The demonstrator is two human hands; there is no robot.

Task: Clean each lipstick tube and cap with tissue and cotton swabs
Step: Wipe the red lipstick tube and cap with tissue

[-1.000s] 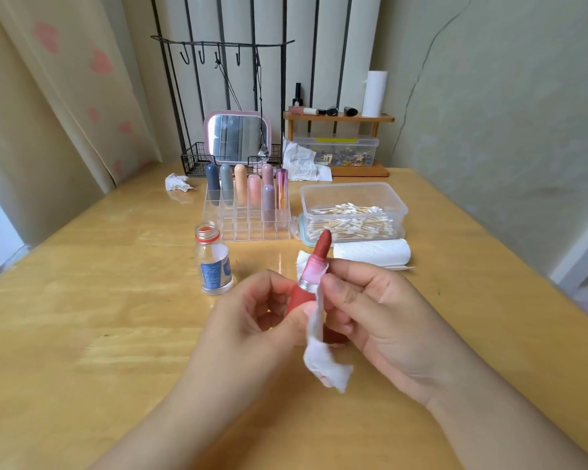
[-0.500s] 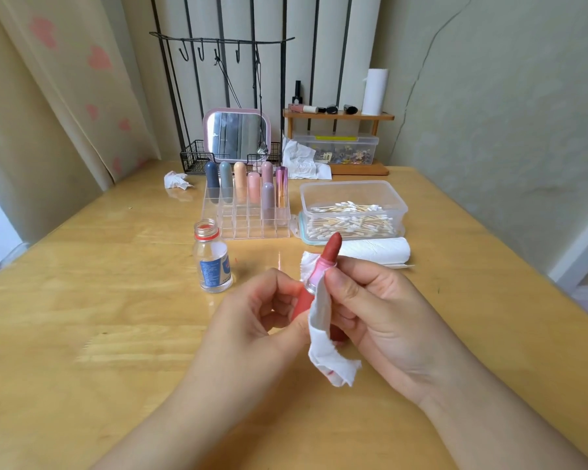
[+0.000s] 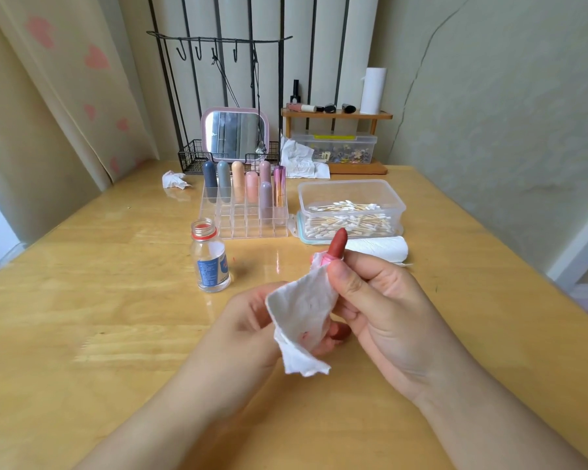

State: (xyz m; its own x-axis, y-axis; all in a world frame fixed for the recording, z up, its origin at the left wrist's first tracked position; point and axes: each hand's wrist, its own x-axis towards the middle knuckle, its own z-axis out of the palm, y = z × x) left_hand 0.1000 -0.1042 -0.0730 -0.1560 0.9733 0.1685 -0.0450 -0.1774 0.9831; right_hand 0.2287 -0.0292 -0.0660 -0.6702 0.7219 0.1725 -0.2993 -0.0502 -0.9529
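An uncapped lipstick [image 3: 338, 245] with a dark red bullet stands upright between my hands above the table. A white tissue [image 3: 302, 310] with red smears drapes over its tube and hides most of it. A rounded red end [image 3: 341, 330] shows below the tissue. My left hand [image 3: 245, 320] grips the lower tube behind the tissue. The thumb and fingers of my right hand [image 3: 387, 307] pinch the tissue against the tube just under the bullet.
A clear organizer [image 3: 248, 222] holds several capped lipsticks [image 3: 238, 181]. An open glass bottle [image 3: 211, 262] stands to its left. On the right are a clear box of cotton swabs [image 3: 350, 212] and a tissue roll [image 3: 381, 249]. A crumpled tissue [image 3: 174, 180], a mirror [image 3: 235, 134] and a small shelf [image 3: 336, 115] stand at the back.
My right hand has slid the tissue up the tube towards the bullet. The tissue has spread wider over my left fingers, and the lipstick has shifted slightly right.
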